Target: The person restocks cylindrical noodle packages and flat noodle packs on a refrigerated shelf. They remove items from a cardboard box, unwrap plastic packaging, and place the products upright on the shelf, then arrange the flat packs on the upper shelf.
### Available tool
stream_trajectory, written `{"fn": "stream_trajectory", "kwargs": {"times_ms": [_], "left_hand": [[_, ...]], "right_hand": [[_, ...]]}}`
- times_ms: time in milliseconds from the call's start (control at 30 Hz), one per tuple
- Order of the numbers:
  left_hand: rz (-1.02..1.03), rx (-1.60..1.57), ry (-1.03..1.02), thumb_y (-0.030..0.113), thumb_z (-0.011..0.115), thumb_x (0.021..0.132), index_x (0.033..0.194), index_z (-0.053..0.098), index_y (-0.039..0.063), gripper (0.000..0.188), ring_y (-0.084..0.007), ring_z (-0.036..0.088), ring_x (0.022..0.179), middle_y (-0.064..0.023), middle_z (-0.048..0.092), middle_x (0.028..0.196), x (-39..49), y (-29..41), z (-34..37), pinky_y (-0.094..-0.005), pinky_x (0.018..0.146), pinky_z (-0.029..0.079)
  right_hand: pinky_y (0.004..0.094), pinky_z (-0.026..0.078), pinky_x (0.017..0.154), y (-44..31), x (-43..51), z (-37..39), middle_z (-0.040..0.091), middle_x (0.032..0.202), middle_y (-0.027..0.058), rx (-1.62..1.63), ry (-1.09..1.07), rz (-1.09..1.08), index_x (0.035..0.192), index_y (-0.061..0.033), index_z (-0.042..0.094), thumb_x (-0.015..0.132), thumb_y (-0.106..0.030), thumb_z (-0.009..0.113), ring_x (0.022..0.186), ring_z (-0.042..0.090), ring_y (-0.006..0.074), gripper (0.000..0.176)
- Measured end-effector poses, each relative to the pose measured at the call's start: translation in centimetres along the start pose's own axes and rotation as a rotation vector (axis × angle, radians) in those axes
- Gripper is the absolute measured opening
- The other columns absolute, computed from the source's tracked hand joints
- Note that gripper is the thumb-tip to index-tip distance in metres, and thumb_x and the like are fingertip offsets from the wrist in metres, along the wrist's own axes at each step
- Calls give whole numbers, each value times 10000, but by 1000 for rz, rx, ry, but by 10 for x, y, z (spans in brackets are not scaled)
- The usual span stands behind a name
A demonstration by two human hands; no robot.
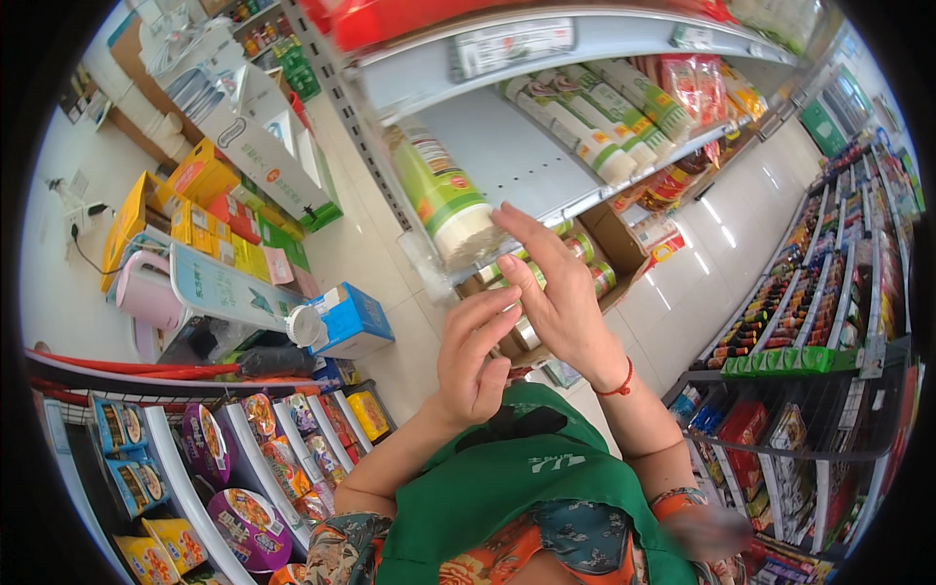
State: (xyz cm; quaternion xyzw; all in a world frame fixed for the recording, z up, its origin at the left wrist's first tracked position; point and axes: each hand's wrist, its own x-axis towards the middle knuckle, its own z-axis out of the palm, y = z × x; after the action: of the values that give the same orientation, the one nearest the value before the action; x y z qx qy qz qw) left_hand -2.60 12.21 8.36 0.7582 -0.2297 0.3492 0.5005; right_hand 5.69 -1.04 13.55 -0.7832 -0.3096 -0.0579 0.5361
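Note:
A green-and-white pack of dried noodles [446, 190] lies at the left end of the metal shelf [526, 157], its pale end facing me. My right hand [559, 292], with a red cord on its wrist, is raised just right of that end, fingers apart; whether a fingertip touches the pack I cannot tell. My left hand [475, 355] is below it with fingers loosely bent and nothing in them, its fingertips close to my right hand. More noodle packs [578, 124] lie side by side further right on the shelf. An open cardboard box [621, 248] holding similar packs stands beneath, partly hidden by my hands.
Red-wrapped packets [691, 88] lie beside the noodle packs. A blue carton [355, 322], a pink kettle [152, 289] and yellow boxes [201, 172] are to the left. Shelves with instant noodle bowls [248, 526] stand at lower left, and a long shelf of bottles [797, 292] at right.

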Motion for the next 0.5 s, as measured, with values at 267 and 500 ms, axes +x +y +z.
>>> {"fn": "stream_trajectory", "kwargs": {"times_ms": [267,500], "left_hand": [[-278,-357,62,25,501,963,1344,506,-38,386,-294,494,1279,-189,474,1383,-4,5,63,-406,1073,420],[-579,-711,-34,5,470,1015,1395,442,-15,381,-190,502,1255,-124,529,1313,-8,13,115,-340,1076,398]], "right_hand": [[273,556,716,7,-48,-48,692,938,81,-18,147,153,1011,13,681,886,-9,708,811,690,147,130],[262,560,730,20,-83,-81,704,933,69,70,209,315,997,19,679,901,-21,703,811,689,125,107]]}}
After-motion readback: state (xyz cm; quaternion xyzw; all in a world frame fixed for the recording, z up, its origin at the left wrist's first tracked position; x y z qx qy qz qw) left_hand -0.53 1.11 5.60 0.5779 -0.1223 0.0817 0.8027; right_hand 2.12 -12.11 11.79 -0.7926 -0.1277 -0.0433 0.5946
